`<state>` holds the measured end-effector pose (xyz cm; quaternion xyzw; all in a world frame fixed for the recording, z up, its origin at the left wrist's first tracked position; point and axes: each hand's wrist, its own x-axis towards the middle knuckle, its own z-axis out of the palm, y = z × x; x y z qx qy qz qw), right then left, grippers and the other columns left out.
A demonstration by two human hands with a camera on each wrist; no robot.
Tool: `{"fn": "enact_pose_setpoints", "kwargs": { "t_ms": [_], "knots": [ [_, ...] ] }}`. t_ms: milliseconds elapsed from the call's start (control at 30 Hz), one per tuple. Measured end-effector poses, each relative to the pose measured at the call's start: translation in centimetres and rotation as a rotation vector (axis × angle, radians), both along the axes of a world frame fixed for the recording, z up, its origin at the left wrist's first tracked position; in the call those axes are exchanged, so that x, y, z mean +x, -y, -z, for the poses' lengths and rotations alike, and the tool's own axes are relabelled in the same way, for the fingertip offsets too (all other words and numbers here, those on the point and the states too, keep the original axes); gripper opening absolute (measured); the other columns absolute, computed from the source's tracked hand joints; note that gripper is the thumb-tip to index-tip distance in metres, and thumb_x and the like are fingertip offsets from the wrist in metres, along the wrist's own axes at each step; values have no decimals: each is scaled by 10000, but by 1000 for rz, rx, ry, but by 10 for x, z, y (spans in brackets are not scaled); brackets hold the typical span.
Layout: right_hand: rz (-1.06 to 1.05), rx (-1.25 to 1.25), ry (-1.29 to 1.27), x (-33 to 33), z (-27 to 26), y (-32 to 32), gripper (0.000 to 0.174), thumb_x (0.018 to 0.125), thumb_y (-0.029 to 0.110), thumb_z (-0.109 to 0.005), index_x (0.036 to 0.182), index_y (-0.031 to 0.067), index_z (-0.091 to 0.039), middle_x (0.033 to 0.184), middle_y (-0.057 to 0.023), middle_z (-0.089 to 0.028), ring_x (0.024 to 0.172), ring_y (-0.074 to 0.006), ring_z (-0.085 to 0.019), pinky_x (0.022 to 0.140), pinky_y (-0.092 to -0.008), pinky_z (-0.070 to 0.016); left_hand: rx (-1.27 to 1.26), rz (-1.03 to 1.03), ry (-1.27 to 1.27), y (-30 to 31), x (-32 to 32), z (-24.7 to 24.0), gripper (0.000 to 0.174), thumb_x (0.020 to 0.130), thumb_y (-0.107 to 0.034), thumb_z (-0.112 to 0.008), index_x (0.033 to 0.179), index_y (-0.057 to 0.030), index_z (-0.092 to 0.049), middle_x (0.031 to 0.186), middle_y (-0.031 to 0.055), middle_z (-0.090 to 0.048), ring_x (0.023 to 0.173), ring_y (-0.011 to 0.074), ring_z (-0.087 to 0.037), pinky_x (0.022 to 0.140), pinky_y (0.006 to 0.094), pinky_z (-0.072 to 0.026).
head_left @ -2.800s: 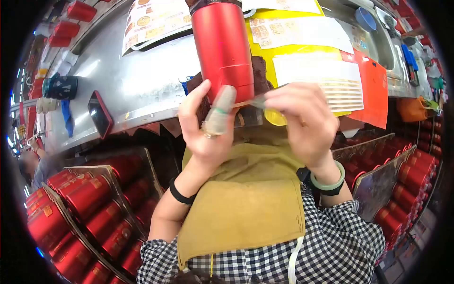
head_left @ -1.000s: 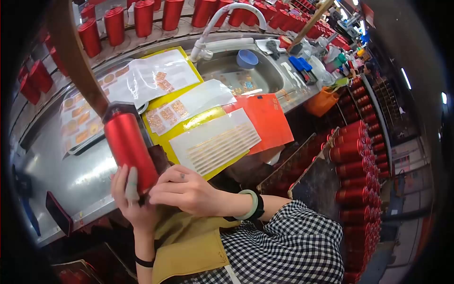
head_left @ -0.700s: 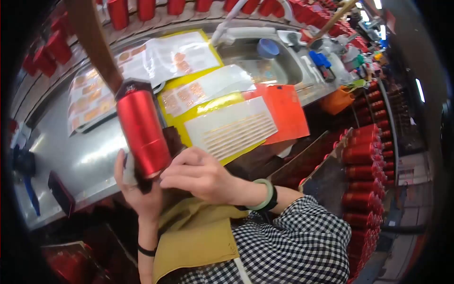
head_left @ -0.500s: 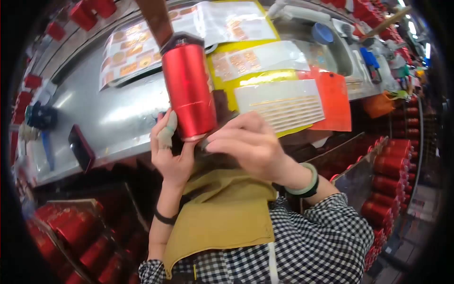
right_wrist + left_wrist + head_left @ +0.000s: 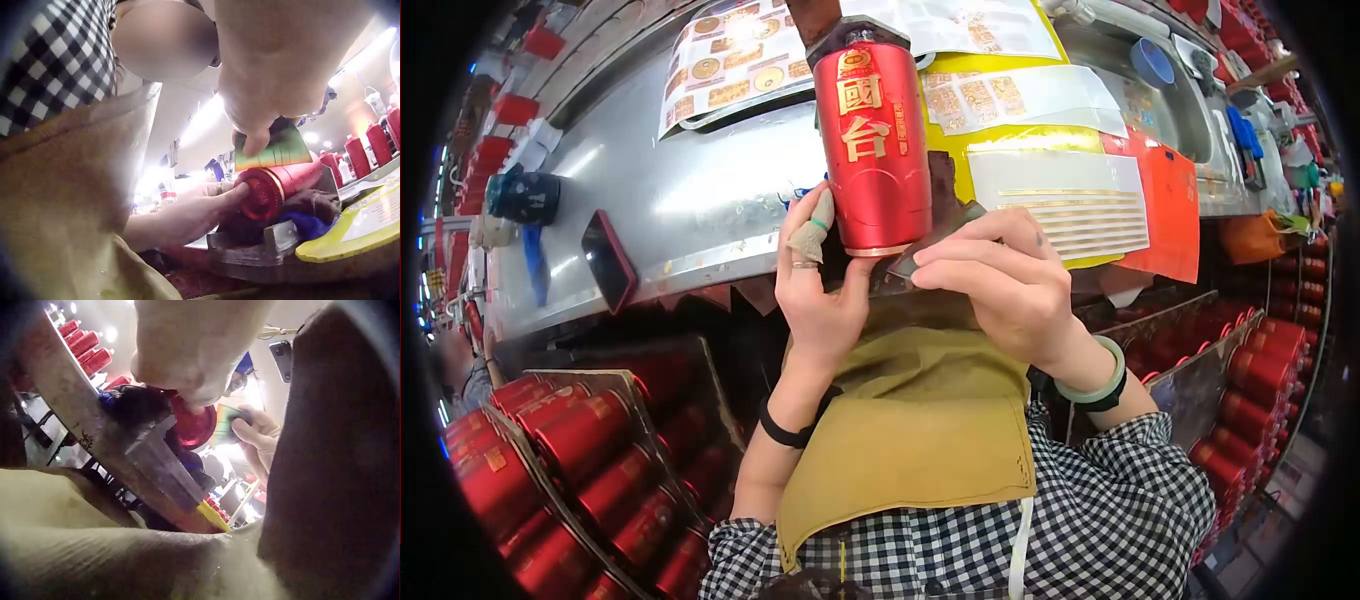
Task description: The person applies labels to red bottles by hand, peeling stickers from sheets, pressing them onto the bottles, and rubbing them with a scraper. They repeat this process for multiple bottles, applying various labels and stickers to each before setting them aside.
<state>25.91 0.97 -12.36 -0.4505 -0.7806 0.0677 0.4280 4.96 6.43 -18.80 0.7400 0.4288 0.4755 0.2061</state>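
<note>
A red bottle [image 5: 880,195] with gold characters lies with its base toward me, its far end in a dark holder [image 5: 855,35]. My left hand [image 5: 820,315] holds it near the base, fingers along the left side and thumb at the base rim; one finger wears a pale wrap [image 5: 810,238]. In the right wrist view that thumb sits on the bottle's round base [image 5: 261,199]. My right hand [image 5: 1010,285] pinches a thin flat see-through card [image 5: 275,149], greenish in the wrist views. The card's lower edge is right at the bottle's side near the base.
Sheets of gold decals [image 5: 735,65] and a sheet of gold strips [image 5: 1060,205] lie on the metal bench, the latter over yellow and red folders [image 5: 1175,205]. A phone [image 5: 610,258] sits at the bench edge. Crates of red bottles [image 5: 585,435] stand on both sides below.
The bottle has turned, from a plain red side to the gold characters facing up. The head view swung right and back. My right hand still holds the card beside the base.
</note>
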Motion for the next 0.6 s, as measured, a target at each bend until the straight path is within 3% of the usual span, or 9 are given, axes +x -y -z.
{"fn": "enact_pose_setpoints", "kwargs": {
  "t_ms": [33,100,167,233,300,333,433,567,600],
  "knots": [
    [-3,-1,1,-1,0,0,225,751,55,-715,970,63,-766,1000,-40,-759,931,-251,-700,842,-379,-539,-1,-3,1,0,5,-2,621,790,-2,-831,1376,18,-629,1353,175,-648,1285,395,-611,1157,494,-442],
    [22,50,17,-1,1,-2,219,759,51,-713,971,65,-770,987,-36,-762,909,-245,-696,818,-374,-543,142,25,94,-4,15,-5,561,856,-40,-825,1381,23,-636,1363,166,-626,1254,276,-627,1073,392,-507],
    [7,16,11,-1,4,4,226,755,43,-716,972,64,-771,979,-35,-763,893,-245,-692,804,-371,-543,166,-21,-59,-5,9,-9,588,843,-62,-846,1384,23,-632,1352,165,-640,1237,272,-636,1055,388,-518],
    [-9,-18,3,1,5,5,232,750,36,-719,974,63,-773,971,-34,-763,877,-245,-688,790,-367,-542,128,-9,-59,-5,5,-4,641,770,-78,-888,1349,34,-637,1357,173,-641,1228,362,-639,1088,457,-487],
    [-41,-129,-82,3,5,1,293,730,-63,-743,969,97,-801,949,-15,-778,871,-229,-673,776,-338,-541,91,-4,-35,-4,2,-2,647,772,-85,-893,1352,38,-634,1354,176,-642,1226,356,-643,1078,448,-497],
    [-20,-91,-128,4,1,-4,285,747,-77,-753,982,80,-792,954,-48,-766,859,-242,-671,762,-344,-538,53,1,-6,-5,2,-2,652,775,-92,-899,1355,43,-631,1352,179,-643,1224,350,-648,1068,439,-506],
    [18,60,-78,6,-4,-25,263,755,-70,-757,980,62,-785,970,-84,-754,851,-247,-668,750,-354,-536,50,12,41,-5,3,-4,619,812,-45,-867,1382,18,-635,1321,158,-659,1193,273,-662,1037,383,-532],
    [-32,-74,-22,-1,-24,-48,302,809,-47,-755,1094,53,-762,988,-111,-743,840,-285,-655,759,-379,-536,88,-10,71,-7,8,-7,660,778,-39,-897,1381,20,-634,1315,155,-669,1177,264,-671,1020,373,-542],
    [3,-73,-24,0,-29,-57,329,829,-37,-755,1147,49,-741,976,-113,-743,845,-292,-653,764,-389,-538,73,-13,51,-7,9,-8,677,761,-50,-907,1377,20,-635,1336,171,-660,1177,296,-673,1010,385,-544]
  ]
}}
